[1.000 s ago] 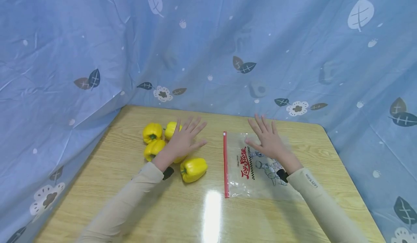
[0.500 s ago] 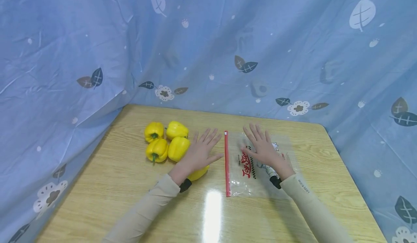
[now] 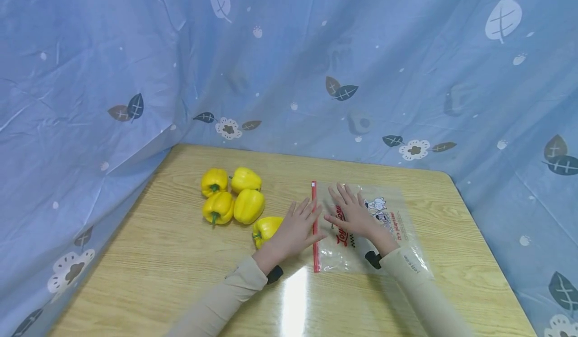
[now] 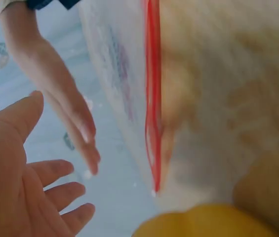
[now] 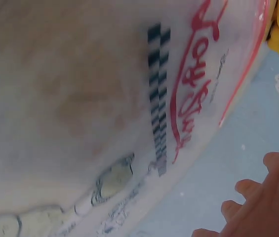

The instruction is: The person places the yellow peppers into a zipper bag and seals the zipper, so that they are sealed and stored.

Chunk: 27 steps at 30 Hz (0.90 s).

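A clear plastic zip bag [image 3: 331, 257] with a red zip edge [image 3: 316, 257] and printed lettering lies flat on the table. Over its left part hovers my right hand [image 3: 356, 219], fingers spread and holding nothing. My left hand [image 3: 293, 231] is just left of the red edge, its fingertips above the zip, also spread and holding nothing. In the left wrist view a gap shows between that hand and the bag. Beside the left hand lies a yellow bell pepper [image 3: 267, 227], partly hidden by it. Several more yellow bell peppers [image 3: 249, 206] sit in a cluster farther left.
The wooden table [image 3: 158, 257] ends at the back against a blue printed curtain [image 3: 289, 66], which also hangs down both sides. A bright light reflection [image 3: 294, 302] lies near the table's front middle.
My left hand has moved right, away from above the peppers toward the zip edge. The right hand has moved slightly left and nearer the front. Peppers and bag stay in place.
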Available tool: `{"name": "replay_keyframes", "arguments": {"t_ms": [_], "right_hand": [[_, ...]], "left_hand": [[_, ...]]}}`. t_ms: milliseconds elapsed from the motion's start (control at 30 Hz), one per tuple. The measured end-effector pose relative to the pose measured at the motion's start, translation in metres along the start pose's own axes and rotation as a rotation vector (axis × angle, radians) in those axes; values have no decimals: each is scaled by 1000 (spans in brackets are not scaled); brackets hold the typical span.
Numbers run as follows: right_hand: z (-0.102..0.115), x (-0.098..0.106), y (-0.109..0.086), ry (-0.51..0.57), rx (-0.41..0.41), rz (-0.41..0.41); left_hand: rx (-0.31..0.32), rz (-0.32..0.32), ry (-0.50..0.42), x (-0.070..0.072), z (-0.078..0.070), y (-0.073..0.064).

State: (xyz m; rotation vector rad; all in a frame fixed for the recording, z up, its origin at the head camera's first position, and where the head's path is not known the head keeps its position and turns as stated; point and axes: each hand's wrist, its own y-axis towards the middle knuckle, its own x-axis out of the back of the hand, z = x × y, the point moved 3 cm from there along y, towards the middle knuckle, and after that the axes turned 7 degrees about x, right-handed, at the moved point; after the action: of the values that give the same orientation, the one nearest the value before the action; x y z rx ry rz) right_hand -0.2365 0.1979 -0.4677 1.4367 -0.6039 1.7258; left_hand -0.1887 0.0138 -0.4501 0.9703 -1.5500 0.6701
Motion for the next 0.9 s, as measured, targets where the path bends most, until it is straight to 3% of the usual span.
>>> {"name": "replay_keyframes", "arguments": {"t_ms": [500,733,900], "right_hand": [[6,-21,-4,54,15,80],[10,-23,-6,109,30,136],[9,-28,-3,72,51,217]], "left_hand": [[80,82,-88,-39,-12,-7],[136,137,-134,-47,-11,-8],[166,174,-146,-52,-10,-8]]}}
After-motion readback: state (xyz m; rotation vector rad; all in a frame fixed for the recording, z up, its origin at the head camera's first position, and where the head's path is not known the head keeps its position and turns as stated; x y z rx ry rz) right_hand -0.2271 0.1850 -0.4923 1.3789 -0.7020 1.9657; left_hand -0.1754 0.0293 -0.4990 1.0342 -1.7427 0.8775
